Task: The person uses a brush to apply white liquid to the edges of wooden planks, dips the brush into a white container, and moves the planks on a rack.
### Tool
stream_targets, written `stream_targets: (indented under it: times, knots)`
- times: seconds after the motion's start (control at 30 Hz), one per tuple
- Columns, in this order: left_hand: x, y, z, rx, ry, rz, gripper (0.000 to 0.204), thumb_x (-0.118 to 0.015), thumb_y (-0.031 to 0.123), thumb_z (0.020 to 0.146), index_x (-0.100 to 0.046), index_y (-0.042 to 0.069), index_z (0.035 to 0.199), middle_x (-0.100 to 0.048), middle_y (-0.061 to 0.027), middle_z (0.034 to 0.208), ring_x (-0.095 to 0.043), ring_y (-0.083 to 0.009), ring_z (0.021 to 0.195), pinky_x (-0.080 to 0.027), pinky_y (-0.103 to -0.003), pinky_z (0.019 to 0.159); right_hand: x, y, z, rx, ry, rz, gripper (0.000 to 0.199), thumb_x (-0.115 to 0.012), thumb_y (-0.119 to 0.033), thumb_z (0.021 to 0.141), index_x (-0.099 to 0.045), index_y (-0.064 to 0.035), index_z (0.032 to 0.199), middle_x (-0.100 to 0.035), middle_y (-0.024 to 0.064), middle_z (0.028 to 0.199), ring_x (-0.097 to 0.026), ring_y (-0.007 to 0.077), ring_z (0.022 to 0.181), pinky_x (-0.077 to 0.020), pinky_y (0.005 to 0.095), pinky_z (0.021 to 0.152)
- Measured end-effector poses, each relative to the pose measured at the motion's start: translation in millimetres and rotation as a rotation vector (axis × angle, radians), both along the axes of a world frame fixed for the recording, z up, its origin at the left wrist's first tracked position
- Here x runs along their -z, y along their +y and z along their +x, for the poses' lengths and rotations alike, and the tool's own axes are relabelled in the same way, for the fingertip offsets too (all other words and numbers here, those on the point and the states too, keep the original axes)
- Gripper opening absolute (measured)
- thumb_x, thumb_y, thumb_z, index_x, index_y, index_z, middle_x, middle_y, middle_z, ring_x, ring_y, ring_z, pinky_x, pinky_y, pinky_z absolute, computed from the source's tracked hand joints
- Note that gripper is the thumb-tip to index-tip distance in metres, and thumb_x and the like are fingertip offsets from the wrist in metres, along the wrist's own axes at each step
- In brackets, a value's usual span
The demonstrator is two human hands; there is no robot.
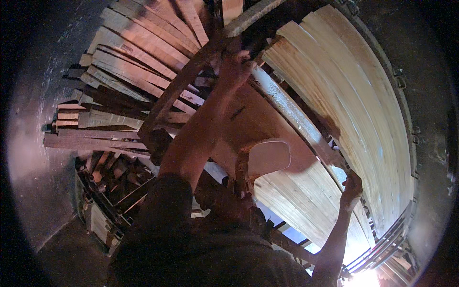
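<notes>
Left hand (234, 67) closed round the upper end of the long plank (291, 112), right hand (353, 186) clasping its lower end above the pale board stack (344, 95); judged risk: weak grip lets it slide onto the stack.

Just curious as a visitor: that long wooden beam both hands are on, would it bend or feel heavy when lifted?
The long wooden beam looks thick and straight, so probably stiff. Its length suggests real weight; the left hand and right hand grip it far apart. Rough-looking wood likely won't slip.
</notes>
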State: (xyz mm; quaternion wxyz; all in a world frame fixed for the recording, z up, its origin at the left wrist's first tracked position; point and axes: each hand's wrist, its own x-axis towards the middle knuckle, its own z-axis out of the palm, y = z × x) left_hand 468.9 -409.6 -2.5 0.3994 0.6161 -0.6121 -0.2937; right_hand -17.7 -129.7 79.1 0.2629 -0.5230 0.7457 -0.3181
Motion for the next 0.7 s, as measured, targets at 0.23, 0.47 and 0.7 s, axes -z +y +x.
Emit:
stream_targets:
  times: [0.23,0.47,0.7]
  knots:
    - [0.9,-27.3,7.4,0.121,-0.119,0.181,0.043,-0.069,0.026,0.082,-0.062,-0.003,0.114,-0.070,-0.0105,0.089,-0.067,-0.0213,0.080,-0.053,-0.035,0.081,-32.2,-35.6,49.2,-0.106,0.130,0.034,0.017,-0.056,-0.005,0.092,-0.064,-0.0010,0.107,-0.065,0.0068,0.094,-0.057,0.0126,0.075,-0.0472,0.0266,0.063]
    - [-28.8,-39.2,51.5,0.128,-0.433,-0.268,0.034,-0.067,0.024,0.085,-0.064,0.001,0.110,-0.068,-0.0159,0.094,-0.067,-0.0296,0.086,-0.054,-0.037,0.077,-7.8,-48.0,68.8,0.072,-0.053,-0.072,0.016,-0.062,-0.007,0.089,-0.065,-0.0001,0.104,-0.067,0.0072,0.094,-0.057,0.0119,0.068,-0.0446,0.0261,0.057]
    - [10.1,5.7,162.8,0.161,-0.676,-0.055,0.055,-0.060,0.042,0.091,-0.050,0.003,0.128,-0.066,-0.0235,0.106,-0.066,-0.0378,0.096,-0.053,-0.048,0.081,4.7,-107.3,139.6,0.002,-0.117,-0.062,0.019,-0.062,-0.011,0.090,-0.065,0.0030,0.104,-0.064,0.0057,0.087,-0.053,0.0103,0.063,-0.0432,0.0250,0.055]
